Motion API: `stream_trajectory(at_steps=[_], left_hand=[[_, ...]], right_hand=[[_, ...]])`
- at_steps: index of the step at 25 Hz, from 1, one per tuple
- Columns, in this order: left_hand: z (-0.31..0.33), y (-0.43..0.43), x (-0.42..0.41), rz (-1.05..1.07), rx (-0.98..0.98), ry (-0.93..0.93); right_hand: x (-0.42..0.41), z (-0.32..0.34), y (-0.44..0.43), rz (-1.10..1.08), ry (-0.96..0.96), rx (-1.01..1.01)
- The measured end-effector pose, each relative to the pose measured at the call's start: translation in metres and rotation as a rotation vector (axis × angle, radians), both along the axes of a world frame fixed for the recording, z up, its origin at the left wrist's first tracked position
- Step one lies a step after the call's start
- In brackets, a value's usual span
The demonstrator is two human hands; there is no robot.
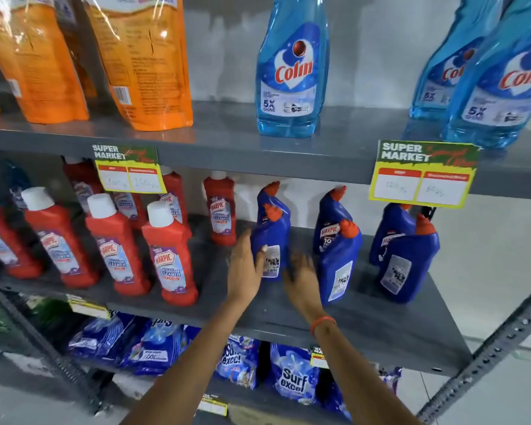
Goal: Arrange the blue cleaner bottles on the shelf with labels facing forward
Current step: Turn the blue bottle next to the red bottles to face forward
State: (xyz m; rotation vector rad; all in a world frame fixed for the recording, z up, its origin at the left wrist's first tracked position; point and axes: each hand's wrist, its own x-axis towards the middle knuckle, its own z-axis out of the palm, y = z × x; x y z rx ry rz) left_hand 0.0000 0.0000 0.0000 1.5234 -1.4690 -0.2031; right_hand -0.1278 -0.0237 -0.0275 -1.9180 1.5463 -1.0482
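Note:
Several dark blue cleaner bottles with orange caps stand in three front-and-back pairs on the grey middle shelf point(380, 326). The leftmost front bottle point(275, 231) shows its white back label. My left hand point(245, 271) grips its left side, thumb across the front. My right hand point(301, 279) is open and blurred just right of that bottle's base. The middle front bottle point(339, 265) and the right front bottle point(408, 265) also show back labels. A rear bottle point(330, 222) shows its front label.
Red cleaner bottles point(169, 253) fill the same shelf to the left. Light blue glass-cleaner bottles point(292, 72) and orange pouches point(141, 56) stand on the shelf above. A price tag point(423, 173) hangs from that shelf's edge. Blue detergent pouches point(293, 375) lie below.

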Motion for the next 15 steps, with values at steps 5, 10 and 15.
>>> stream_trajectory(at_steps=[5,10,15], left_hand=[[-0.014,-0.046,0.026,-0.208,0.172,0.138],[-0.023,-0.064,0.031,-0.255,0.198,0.248],[-0.018,-0.074,0.044,-0.386,0.301,0.452]], right_hand=[[0.021,-0.029,-0.027,-0.014,-0.048,0.304],[0.029,-0.039,-0.034,-0.096,-0.213,0.297],[0.020,-0.042,-0.038,0.008,-0.240,0.279]])
